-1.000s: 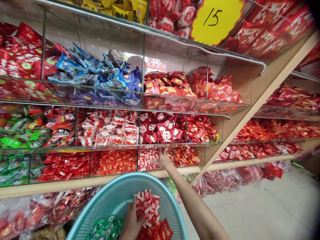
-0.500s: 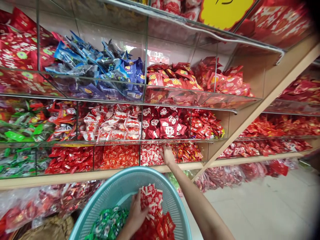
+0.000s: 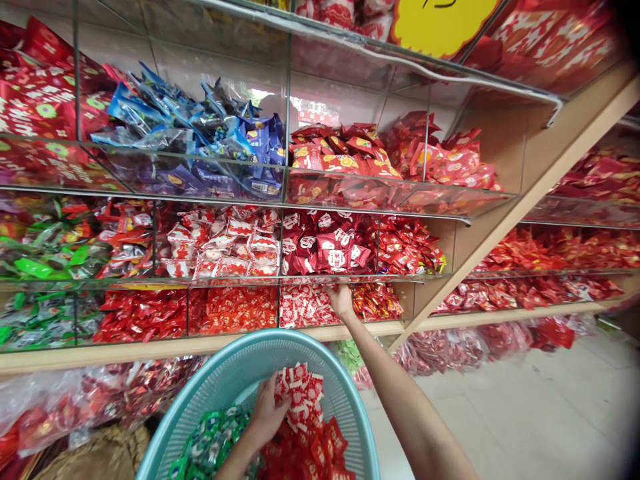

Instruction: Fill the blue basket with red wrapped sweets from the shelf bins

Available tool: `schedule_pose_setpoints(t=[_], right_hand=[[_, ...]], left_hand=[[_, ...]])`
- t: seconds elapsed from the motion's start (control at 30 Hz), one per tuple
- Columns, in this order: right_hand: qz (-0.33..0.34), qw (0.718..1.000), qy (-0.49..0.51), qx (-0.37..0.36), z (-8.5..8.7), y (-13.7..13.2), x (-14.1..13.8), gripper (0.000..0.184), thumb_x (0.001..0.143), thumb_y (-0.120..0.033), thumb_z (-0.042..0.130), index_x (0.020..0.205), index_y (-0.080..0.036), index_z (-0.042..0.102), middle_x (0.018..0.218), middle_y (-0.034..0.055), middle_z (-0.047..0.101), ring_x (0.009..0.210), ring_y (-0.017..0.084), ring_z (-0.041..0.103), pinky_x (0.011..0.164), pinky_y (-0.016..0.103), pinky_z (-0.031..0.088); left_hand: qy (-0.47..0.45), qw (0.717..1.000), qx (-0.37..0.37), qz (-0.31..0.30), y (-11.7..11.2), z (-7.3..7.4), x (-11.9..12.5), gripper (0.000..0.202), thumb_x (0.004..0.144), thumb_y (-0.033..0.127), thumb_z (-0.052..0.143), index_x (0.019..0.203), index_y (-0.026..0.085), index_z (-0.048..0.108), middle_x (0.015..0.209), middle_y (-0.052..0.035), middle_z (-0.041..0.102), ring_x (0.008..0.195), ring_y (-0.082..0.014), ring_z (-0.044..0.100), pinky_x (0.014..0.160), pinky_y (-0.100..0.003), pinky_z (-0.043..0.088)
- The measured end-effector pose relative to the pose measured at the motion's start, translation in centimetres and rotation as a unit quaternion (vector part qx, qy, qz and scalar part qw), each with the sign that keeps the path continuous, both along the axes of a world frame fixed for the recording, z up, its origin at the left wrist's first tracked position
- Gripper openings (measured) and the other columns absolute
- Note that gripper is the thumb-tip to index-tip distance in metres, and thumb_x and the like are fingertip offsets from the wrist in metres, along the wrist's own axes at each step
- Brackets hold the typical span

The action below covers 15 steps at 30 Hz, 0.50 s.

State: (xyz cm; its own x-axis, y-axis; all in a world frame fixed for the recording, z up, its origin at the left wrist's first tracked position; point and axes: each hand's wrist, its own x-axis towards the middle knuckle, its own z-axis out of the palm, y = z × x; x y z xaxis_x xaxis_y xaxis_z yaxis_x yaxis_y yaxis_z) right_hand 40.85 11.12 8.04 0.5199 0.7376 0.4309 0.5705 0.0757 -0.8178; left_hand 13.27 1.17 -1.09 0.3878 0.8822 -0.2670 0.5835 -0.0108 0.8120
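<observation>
My left hand (image 3: 265, 417) rests inside a teal plastic basket (image 3: 235, 367), its fingers against a pile of red-and-white candy packets (image 3: 300, 397). Green-wrapped candies (image 3: 210, 440) and dark red packets (image 3: 320, 453) also lie in the basket. My right hand (image 3: 341, 300) reaches up into the lowest clear bin of the shelf, among red-and-white candy packets (image 3: 303, 307). Its fingers are partly hidden behind the bin's front edge, so I cannot tell whether it grips any.
Tiered clear bins hold blue-wrapped sweets (image 3: 200, 133), maroon packets (image 3: 325, 250), green candies (image 3: 45, 260) and many red ones. A yellow price sign (image 3: 440, 23) hangs above. Bagged sweets (image 3: 75, 407) sit under the wooden shelf edge (image 3: 150, 350). Grey floor (image 3: 525, 413) lies right.
My right hand has moved slightly right and deeper into the lowest bin. The view has tilted down a little; the left hand stays on the packets in the basket.
</observation>
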Motion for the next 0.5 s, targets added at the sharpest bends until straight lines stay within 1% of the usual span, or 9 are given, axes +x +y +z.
schedule_pose_setpoints(t=[0.07,0.13,0.2,0.27,0.37,0.43,0.5], right_hand=[[0.001,0.999,0.033,0.011,0.0,0.0,0.0,0.026,0.071,-0.028,0.057,0.094,-0.017,0.061,0.096,0.0086,0.067,0.093,0.024,0.059,0.090,0.036,0.041],[0.006,0.997,0.069,0.015,0.0,-0.1,-0.2,0.029,0.069,-0.031,0.059,0.094,-0.016,0.061,0.096,0.0091,0.068,0.093,0.024,0.059,0.090,0.037,0.041],[0.010,0.994,0.108,0.017,0.0,-0.4,-0.3,0.034,0.068,-0.034,0.061,0.096,-0.014,0.061,0.099,0.0107,0.067,0.094,0.024,0.059,0.090,0.037,0.041],[0.012,0.989,0.148,0.021,0.1,-0.7,-0.4,0.040,0.068,-0.038,0.062,0.099,-0.012,0.060,0.102,0.0125,0.066,0.096,0.024,0.059,0.089,0.036,0.042],[0.014,0.979,0.200,0.028,0.4,-1.0,-0.5,0.046,0.065,-0.040,0.065,0.099,-0.011,0.059,0.100,0.0132,0.066,0.094,0.024,0.059,0.087,0.034,0.043],[0.012,0.972,0.231,0.033,0.8,-1.1,-0.6,0.046,0.062,-0.040,0.068,0.095,-0.011,0.059,0.092,0.0120,0.067,0.089,0.023,0.060,0.084,0.035,0.044],[0.014,0.965,0.257,0.045,1.3,-1.3,-0.9,0.043,0.060,-0.041,0.069,0.091,-0.012,0.058,0.083,0.0089,0.067,0.082,0.022,0.061,0.080,0.034,0.046]], left_hand=[[-0.003,1.000,-0.003,0.018,0.2,-0.2,-0.1,0.073,0.069,0.038,0.048,0.132,0.004,0.037,0.136,-0.0196,0.045,0.129,-0.0251,0.041,0.110,-0.035,0.027],[-0.009,0.999,-0.005,0.033,0.4,-0.4,-0.2,0.072,0.069,0.037,0.050,0.132,0.004,0.038,0.135,-0.0199,0.046,0.128,-0.0258,0.043,0.108,-0.035,0.030],[-0.017,0.999,0.007,0.047,0.5,-0.6,-0.2,0.069,0.069,0.036,0.050,0.131,0.006,0.040,0.135,-0.0194,0.047,0.126,-0.0259,0.045,0.106,-0.035,0.033],[-0.025,0.998,0.029,0.057,0.2,-0.9,0.1,0.067,0.071,0.034,0.049,0.131,0.006,0.041,0.134,-0.0189,0.049,0.126,-0.0257,0.046,0.106,-0.036,0.033],[-0.043,0.998,0.042,0.026,-0.6,-1.2,0.7,0.066,0.070,0.029,0.049,0.132,0.009,0.040,0.138,-0.0155,0.048,0.129,-0.0235,0.042,0.110,-0.036,0.029],[-0.051,0.998,0.041,-0.004,-1.3,-1.3,1.0,0.068,0.066,0.024,0.052,0.132,0.012,0.042,0.142,-0.0126,0.043,0.134,-0.0229,0.035,0.112,-0.036,0.024],[-0.050,0.998,0.044,-0.001,-1.5,-0.9,1.1,0.069,0.061,0.021,0.055,0.129,0.013,0.047,0.143,-0.0120,0.042,0.138,-0.0258,0.028,0.114,-0.040,0.020]])
